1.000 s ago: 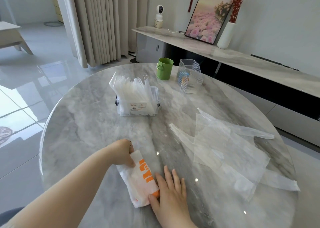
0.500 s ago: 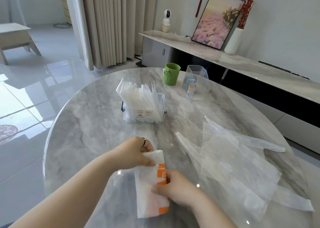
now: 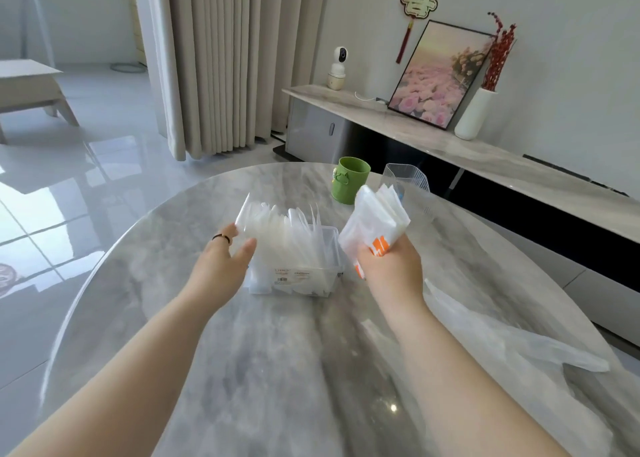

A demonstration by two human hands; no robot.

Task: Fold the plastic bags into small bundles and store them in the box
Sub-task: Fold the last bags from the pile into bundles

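My right hand (image 3: 389,269) grips the folded bag (image 3: 375,219), a white bundle with orange print, fingers and thumb curled round its lower end so that the folded layers fan out above my fist. I hold it in the air, just to the right of the box (image 3: 311,280) and a little above its rim, not touching it. My left hand (image 3: 221,266) is spread, fingers straight and relaxed and holding nothing, at the box's left end. The fingertip of the finger wearing the ring (image 3: 221,237) lies against the leftmost of the bundles (image 3: 277,228) that stand upright in a row inside the box, and my thumb sits close to the next ones, though I cannot tell whether it touches them. So the box sits between my two hands, on the marble table (image 3: 277,370), with the bundle on its right side. Beyond my right hand stand a green cup (image 3: 349,179) and a clear ribbed container (image 3: 408,179), the container partly hidden by the bundle. The loose bags (image 3: 502,345), clear and unfolded, lie flat on the table to the right of my right forearm.
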